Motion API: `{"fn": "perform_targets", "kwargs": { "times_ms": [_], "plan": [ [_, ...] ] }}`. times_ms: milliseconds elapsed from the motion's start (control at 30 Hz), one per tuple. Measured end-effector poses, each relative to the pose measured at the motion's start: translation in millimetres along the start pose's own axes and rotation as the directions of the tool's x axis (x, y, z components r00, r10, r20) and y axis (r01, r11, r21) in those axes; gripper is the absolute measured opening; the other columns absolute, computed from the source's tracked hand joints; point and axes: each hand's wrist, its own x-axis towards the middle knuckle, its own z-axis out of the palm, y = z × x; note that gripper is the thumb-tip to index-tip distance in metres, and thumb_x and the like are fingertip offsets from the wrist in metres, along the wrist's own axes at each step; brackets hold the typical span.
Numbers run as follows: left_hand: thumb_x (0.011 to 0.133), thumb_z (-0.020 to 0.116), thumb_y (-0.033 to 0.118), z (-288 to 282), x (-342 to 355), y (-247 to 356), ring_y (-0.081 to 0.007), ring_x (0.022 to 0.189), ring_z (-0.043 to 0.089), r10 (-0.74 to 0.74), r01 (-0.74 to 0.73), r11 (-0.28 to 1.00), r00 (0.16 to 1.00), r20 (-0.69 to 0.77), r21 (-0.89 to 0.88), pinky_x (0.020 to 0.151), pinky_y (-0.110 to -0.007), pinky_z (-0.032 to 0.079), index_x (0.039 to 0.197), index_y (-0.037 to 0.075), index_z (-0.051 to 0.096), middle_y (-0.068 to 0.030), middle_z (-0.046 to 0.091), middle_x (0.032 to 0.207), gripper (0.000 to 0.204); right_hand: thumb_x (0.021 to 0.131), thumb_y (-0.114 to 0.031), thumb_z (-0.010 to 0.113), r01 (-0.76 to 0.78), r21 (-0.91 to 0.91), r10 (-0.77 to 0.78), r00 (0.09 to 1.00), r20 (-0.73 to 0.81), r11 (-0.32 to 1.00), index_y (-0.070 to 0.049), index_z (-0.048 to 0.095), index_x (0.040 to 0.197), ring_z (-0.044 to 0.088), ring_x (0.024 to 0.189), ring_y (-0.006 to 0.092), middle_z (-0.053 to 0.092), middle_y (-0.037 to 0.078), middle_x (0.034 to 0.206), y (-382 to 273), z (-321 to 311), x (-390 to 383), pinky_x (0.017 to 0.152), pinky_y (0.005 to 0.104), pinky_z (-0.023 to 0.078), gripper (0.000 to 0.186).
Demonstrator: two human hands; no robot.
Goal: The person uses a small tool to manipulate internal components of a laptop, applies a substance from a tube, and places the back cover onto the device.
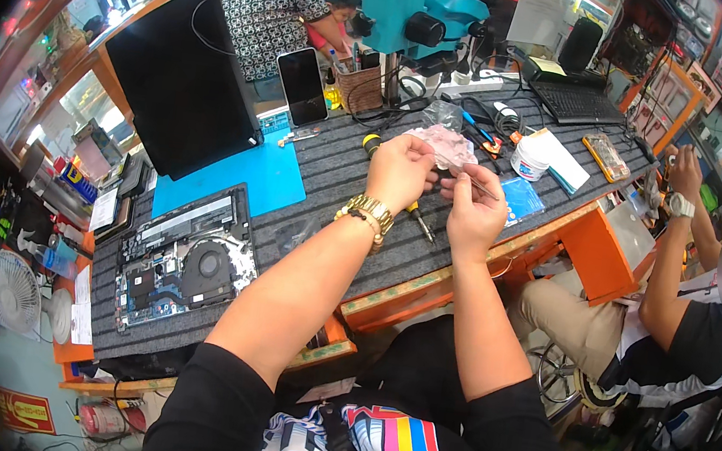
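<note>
Nearest the camera is the black shirt point(406, 447) at six o'clock, its bright print below two bare forearms. Take the hands as the clock's centre. The right hand point(477, 211) pinches a thin tool point(484, 188) between thumb and fingers. The left hand point(402, 172) curls just beside it, fingertips drawn in; I cannot tell whether they grip anything. The pink cloth point(450, 144) sits at twelve, right behind the fingers, and a screwdriver point(423, 225) shows between six and seven. At eight lies the opened laptop base point(203, 260), its fan bare; at nine, a blue mat point(281, 181); at ten, a propped phone point(304, 85). The microscope point(395, 18) stands near eleven, a white tub point(532, 155) at two. Near four, another person point(682, 328) sits with raised hands
</note>
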Motion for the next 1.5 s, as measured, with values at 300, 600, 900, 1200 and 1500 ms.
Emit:
{"fn": "perform_targets", "kwargs": {
  "times_ms": [300, 600, 900, 1200, 1500],
  "plan": [
    [0.100, 0.075, -0.003, 18, 7, -7, -0.0274, 0.093, 0.082, -0.130, 0.084, 0.859, 0.990, -0.058, -0.504, 0.075, -0.037, 0.071, 0.134, -0.003, 0.051, -0.0201, 0.074, 0.114, 0.042, 0.112, 0.001, 0.062, -0.077, 0.103, 0.073, 0.997, 0.039, 0.992, 0.010, 0.066, 0.128, 0.082, 0.098, 0.0282, 0.078, 0.022, 0.118, -1, -12, 11, 0.088, 0.0382, 0.071, 0.018],
    [0.099, 0.075, -0.005, 14, 9, -11, -0.0257, 0.093, 0.082, -0.057, 0.048, 0.882, 0.998, -0.007, -0.469, 0.077, -0.036, 0.071, 0.137, -0.002, 0.051, -0.0212, 0.078, 0.113, 0.045, 0.113, 0.001, 0.061, -0.093, 0.110, 0.091, 0.996, 0.016, 0.990, 0.011, 0.064, 0.128, 0.082, 0.101, 0.0304, 0.078, 0.024, 0.119, 1, -12, 13, 0.089, 0.0390, 0.071, 0.019],
    [0.095, 0.073, -0.001, 24, 22, -8, -0.0219, 0.067, 0.075, -0.176, 0.118, 0.850, 0.982, -0.066, -0.513, 0.057, -0.036, 0.063, 0.133, -0.002, 0.050, -0.0148, 0.074, 0.092, 0.045, 0.113, 0.003, 0.061, 0.082, 0.058, -0.089, 0.988, 0.124, 0.995, 0.010, 0.067, 0.130, 0.082, 0.105, 0.0270, 0.079, 0.023, 0.122, 3, -13, 4, 0.094, 0.0366, 0.068, 0.019],
    [0.099, 0.071, 0.001, 7, 36, -11, -0.0251, 0.064, 0.077, -0.192, 0.131, 0.944, 0.965, -0.179, -0.303, 0.051, -0.037, 0.062, 0.130, -0.002, 0.051, -0.0187, 0.075, 0.092, 0.037, 0.111, 0.005, 0.061, 0.196, -0.006, -0.194, 0.975, 0.108, 0.981, 0.011, 0.069, 0.129, 0.082, 0.107, 0.0295, 0.080, 0.022, 0.121, 3, -16, -2, 0.096, 0.0385, 0.069, 0.020],
    [0.107, 0.076, 0.028, -109, -76, 73, -0.0231, 0.076, 0.081, 0.353, -0.430, 0.694, 0.902, 0.247, 0.578, 0.071, -0.041, 0.062, 0.115, 0.004, 0.072, -0.0129, 0.081, 0.090, 0.026, 0.123, -0.021, 0.050, 0.130, -0.133, -0.143, 0.986, -0.088, 0.983, 0.006, 0.056, 0.140, 0.076, 0.100, 0.0264, 0.074, 0.022, 0.120, 5, -36, 19, 0.079, 0.0418, 0.072, 0.033]
  ]
}}
